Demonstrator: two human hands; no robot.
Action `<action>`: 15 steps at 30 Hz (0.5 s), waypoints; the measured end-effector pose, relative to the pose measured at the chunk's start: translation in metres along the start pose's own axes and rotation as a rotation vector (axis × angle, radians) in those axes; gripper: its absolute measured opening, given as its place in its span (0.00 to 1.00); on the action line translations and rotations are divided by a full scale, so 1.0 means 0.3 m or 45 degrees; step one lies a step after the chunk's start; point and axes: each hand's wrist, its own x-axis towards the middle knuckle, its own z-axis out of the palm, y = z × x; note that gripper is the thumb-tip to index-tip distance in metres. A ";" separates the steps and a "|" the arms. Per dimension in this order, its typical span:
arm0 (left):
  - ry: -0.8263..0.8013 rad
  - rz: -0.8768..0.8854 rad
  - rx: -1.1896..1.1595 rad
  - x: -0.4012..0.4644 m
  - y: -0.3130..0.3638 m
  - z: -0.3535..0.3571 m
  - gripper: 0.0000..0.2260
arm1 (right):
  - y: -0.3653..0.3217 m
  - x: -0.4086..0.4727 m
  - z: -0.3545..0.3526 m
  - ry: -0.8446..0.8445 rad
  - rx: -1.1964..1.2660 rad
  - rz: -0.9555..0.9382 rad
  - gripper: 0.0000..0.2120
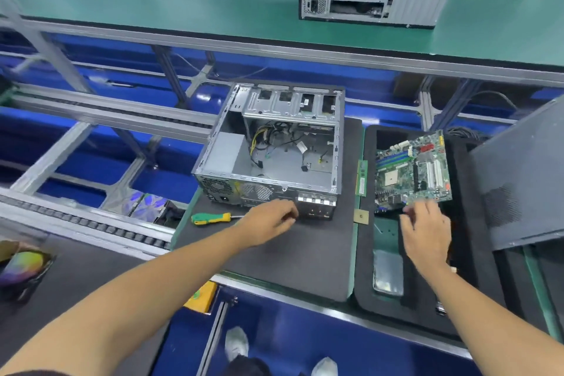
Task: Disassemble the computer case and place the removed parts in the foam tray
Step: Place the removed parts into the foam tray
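Computer case (271, 149) lies open; beside it the right hand (425, 233), fingers curled, holds a motherboard (413, 171) over the foam tray (363, 253); left hand (270, 220) fingers loosely curled against the case.

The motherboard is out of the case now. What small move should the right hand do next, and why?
Probably lower the motherboard flat into the foam tray. The right hand holds its near edge, and the board sits tilted over the tray's upper compartment, not yet lying flat. The left hand rests at the rear of the open computer case, which appears to steady it.
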 end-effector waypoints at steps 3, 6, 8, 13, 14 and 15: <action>-0.012 0.005 0.327 -0.067 -0.180 -0.044 0.10 | -0.155 0.025 0.025 0.055 0.277 -0.117 0.10; -0.027 -0.222 0.447 -0.149 -0.351 -0.088 0.15 | -0.344 0.068 0.042 0.163 0.456 -0.347 0.15; -0.112 -0.291 0.423 -0.197 -0.434 -0.109 0.19 | -0.466 0.105 0.052 0.176 0.491 -0.433 0.15; -0.321 -0.181 0.362 -0.210 -0.533 -0.126 0.19 | -0.658 0.138 0.103 -0.098 0.219 -0.534 0.20; -0.323 -0.158 0.366 -0.204 -0.538 -0.129 0.19 | -0.674 0.134 0.116 -0.169 0.107 -0.530 0.16; -0.329 -0.123 0.376 -0.197 -0.540 -0.134 0.19 | -0.682 0.129 0.130 -0.220 -0.024 -0.524 0.14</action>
